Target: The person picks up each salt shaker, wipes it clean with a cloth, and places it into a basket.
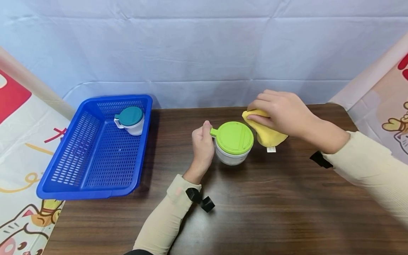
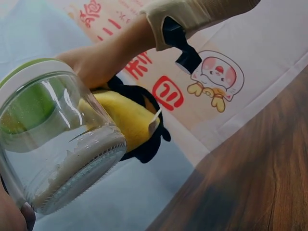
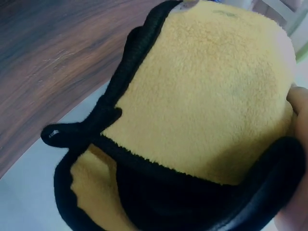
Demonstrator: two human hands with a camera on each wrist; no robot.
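Note:
My left hand grips the handle of a clear glass seasoning jar with a bright green lid. In the left wrist view the glass jar appears tilted, with something whitish low inside it. Just right of the jar, my right hand pinches a bunched yellow cloth with a small white tag. Close up in the right wrist view, the cloth shows fuzzy pile and black edging. Whether the cloth touches the jar I cannot tell.
A blue plastic basket stands on the left of the brown wooden table. Inside its far right corner is a similar jar with a teal lid. Pale cloth hangs along the table's back edge.

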